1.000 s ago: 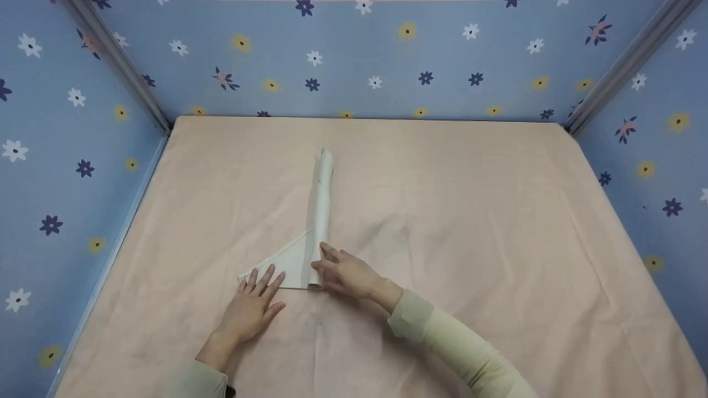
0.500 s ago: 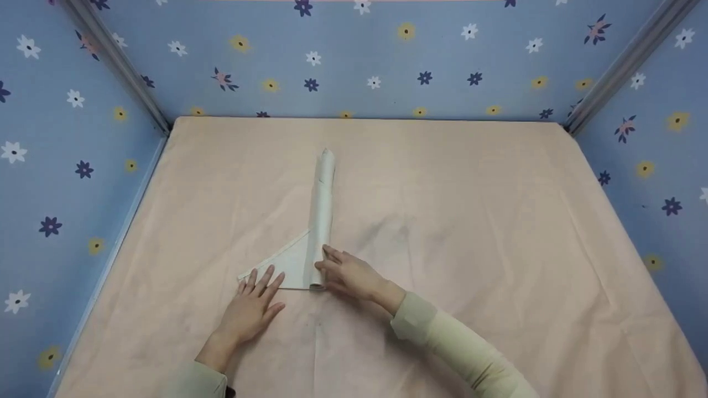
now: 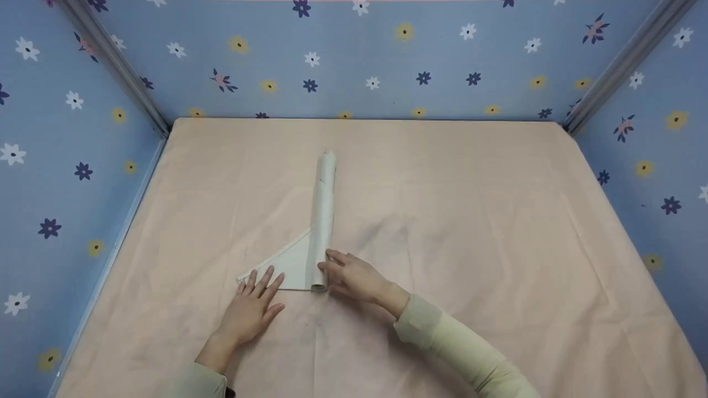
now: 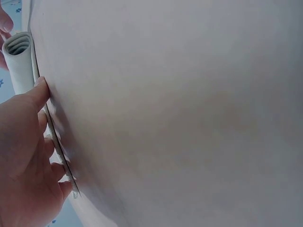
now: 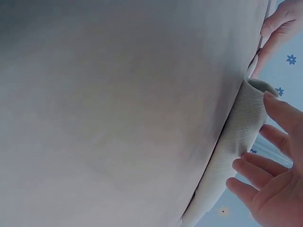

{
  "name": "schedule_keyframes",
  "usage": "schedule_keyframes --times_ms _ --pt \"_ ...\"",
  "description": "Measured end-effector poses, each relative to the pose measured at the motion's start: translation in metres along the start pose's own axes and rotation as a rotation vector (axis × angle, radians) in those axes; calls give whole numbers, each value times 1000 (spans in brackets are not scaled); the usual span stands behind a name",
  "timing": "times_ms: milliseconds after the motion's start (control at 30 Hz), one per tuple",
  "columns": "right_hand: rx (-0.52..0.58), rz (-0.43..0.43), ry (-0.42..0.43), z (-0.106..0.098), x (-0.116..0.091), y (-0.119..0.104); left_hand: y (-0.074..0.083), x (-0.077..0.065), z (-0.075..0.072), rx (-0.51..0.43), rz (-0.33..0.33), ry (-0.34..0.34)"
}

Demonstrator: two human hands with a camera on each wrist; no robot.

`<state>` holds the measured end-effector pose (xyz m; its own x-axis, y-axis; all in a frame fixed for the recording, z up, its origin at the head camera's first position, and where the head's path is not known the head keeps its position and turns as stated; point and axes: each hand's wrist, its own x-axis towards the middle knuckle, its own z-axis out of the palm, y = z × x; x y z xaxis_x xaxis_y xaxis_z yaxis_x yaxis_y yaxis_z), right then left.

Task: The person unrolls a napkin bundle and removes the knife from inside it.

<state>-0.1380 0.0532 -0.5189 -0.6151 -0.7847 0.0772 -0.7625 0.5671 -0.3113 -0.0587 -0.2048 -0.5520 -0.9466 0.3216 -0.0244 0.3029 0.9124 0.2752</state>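
Observation:
A pale woven cloth (image 3: 323, 215) lies mostly rolled into a long tube, pointing away from me. On its left side a flat triangular flap (image 3: 293, 265) of the cloth is still spread out. My left hand (image 3: 247, 314) rests on the flap's near edge with fingers spread straight. At the roll's near end, my right hand (image 3: 357, 276) touches its right side with relaxed fingers. The right wrist view shows these fingertips (image 5: 236, 165) against the roll, not wrapped round it. In the left wrist view, the roll's open end (image 4: 18, 45) shows several layers.
A peach tablecloth (image 3: 470, 182) with creases and faint grey patches covers the table. Blue floral panels (image 3: 354, 61) stand behind it and at both sides. Grey posts (image 3: 625, 72) mark the back corners.
The roll has shifted slightly to the right. My right hand has moved a little right and nearer to me with it. The left hand has stayed in place.

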Motion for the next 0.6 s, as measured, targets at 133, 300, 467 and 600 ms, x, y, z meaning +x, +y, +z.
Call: schedule_keyframes --times_ms 133,300,467,600 --pt "6 15 -24 -1 -1 0 1 0 -1 4 -2 0" --pt "7 35 -42 -3 -2 -3 0 0 0 9 -2 -2" --pt "-1 43 -37 -6 -4 -7 0 -1 0 -2 6 5" --pt "-3 44 -15 -8 -3 -10 0 -1 -1 -15 7 8"
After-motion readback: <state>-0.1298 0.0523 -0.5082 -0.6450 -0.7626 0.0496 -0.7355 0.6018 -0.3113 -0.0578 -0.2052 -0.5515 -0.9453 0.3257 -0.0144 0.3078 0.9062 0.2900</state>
